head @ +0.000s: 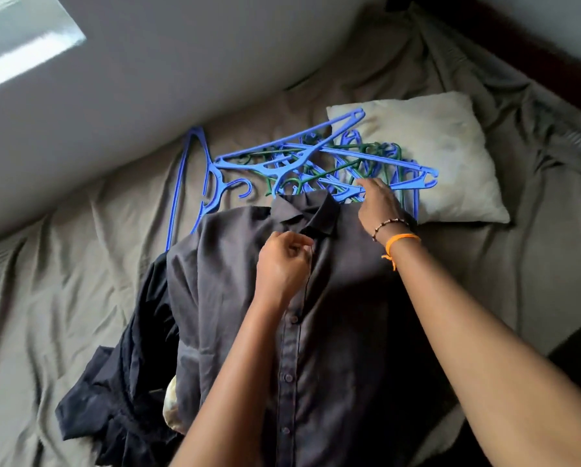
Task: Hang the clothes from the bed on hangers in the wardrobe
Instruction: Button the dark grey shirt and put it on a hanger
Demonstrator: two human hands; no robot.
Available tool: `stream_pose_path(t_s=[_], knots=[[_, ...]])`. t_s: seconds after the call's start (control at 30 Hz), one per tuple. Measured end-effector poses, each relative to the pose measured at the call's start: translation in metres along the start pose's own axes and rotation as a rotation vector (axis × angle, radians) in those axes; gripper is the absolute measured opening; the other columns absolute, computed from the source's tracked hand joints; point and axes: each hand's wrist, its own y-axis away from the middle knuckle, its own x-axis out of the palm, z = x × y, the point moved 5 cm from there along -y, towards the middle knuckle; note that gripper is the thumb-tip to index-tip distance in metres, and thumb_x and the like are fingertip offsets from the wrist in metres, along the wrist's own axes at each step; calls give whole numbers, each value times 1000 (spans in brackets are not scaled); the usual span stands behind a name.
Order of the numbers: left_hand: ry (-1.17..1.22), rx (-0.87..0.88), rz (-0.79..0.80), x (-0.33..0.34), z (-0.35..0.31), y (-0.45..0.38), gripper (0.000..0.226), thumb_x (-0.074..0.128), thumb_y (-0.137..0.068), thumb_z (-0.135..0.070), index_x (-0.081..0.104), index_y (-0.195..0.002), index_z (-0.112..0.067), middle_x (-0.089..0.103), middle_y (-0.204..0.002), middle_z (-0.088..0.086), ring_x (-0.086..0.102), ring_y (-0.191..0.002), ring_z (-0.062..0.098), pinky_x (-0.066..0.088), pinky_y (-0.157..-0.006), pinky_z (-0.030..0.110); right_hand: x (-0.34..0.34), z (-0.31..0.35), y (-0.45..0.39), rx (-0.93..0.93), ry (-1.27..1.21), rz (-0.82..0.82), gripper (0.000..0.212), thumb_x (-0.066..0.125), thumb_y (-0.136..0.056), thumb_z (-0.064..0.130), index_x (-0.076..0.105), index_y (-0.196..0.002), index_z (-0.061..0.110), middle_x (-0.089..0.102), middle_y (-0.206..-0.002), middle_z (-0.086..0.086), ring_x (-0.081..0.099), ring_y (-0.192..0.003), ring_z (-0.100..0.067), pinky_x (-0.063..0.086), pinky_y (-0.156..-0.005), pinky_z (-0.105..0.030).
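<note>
Grey button-up shirt (333,298): left hand (282,264) pinching its placket, steadying; right hand (378,203), fingers spread, reaching into hanger pile (316,163) beyond its collar.

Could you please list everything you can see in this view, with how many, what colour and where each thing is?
Button-up collared shirt: one, dark grey, laid flat face up on the bed, on top of the other clothes.
Dark gathered garment: one, navy-black, under the shirt, sticking out to its left.
Pale satin cloth: one small patch, cream, peeking out under the shirt's edge.
Plastic hangers: a tangled pile, count unclear, mostly blue with some green, above the collar and partly on the pillow.
Pillow: one, off-white, upper right.
Bed sheet: one, grey-brown, wrinkled.
Wall: grey, along the far side.
Left hand: pinching the shirt placket below the collar.
Right hand: reaching into the hangers; orange band and beaded bracelet on the wrist.
</note>
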Motion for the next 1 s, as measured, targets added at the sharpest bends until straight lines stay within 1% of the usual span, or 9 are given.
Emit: stream_pose_path(t_s=[0.1,0.2,0.33,0.47,0.6,0.67,0.77,0.87,1.0], knots=[[-96,18,-9,0,-1,-17,17,59,-86,-9,72,-93,-17,48,-85,-5,56,-81,17,38,-72,18,11,-11,-36,-20,347,168,45,50,-84,-2,51,-129,6,48,-134,-14,45,-124,-34,30,-109,-42],[-109,9,-13,2,4,-30,18,60,-86,-9,70,-99,-16,49,-97,-2,58,-85,18,39,-77,17,18,-18,-48,-4,462,220,40,53,-85,3,52,-125,8,54,-127,-16,46,-123,-34,29,-109,-45],[-98,-67,-48,7,8,-40,26,61,-88,-18,60,-114,-14,50,-114,4,59,-101,25,43,-89,28,15,-16,-46,-162,560,96,26,52,-90,7,57,-115,8,59,-116,-15,51,-114,-34,34,-97,-42],[-122,-230,-188,5,2,-48,44,57,-89,-41,43,-114,-8,47,-126,10,52,-114,32,38,-83,35,-2,-20,-38,-308,621,28,22,47,-94,8,64,-106,5,61,-104,-16,58,-101,-34,37,-83,-39],[-135,-310,-198,9,-5,-65,69,59,-84,-55,34,-124,-6,41,-136,11,51,-118,36,40,-90,41,-35,-20,-18,-398,781,-60,7,68,-76,4,71,-78,10,64,-73,-9,64,-71,-28,43,-64,-30],[-199,-339,-159,13,-4,-74,77,62,-80,-57,32,-130,-5,37,-139,12,49,-121,36,39,-94,43,-52,-22,-7,-388,809,-107,11,75,-64,4,70,-66,13,61,-61,-6,62,-61,-26,42,-59,-26],[-301,-367,-91,20,0,-78,73,65,-82,-47,33,-132,-4,34,-140,13,46,-125,36,39,-97,42,-65,-22,13,-328,820,-124,10,76,-61,7,71,-62,15,61,-59,-4,61,-61,-24,42,-61,-25],[-347,-346,-48,20,4,-73,51,57,-85,-27,42,-128,-4,36,-138,13,47,-123,36,40,-95,42,-67,-20,25,-273,797,-172,14,78,-55,7,68,-58,16,59,-56,-4,60,-53,-24,41,-57,-23],[-297,-291,-27,14,7,-67,40,51,-84,-16,49,-122,-7,39,-133,12,50,-118,34,41,-91,40,-72,-37,30,-131,597,-191,3,67,-78,10,69,-76,12,62,-73,-14,61,-65,-33,39,-62,-35]])
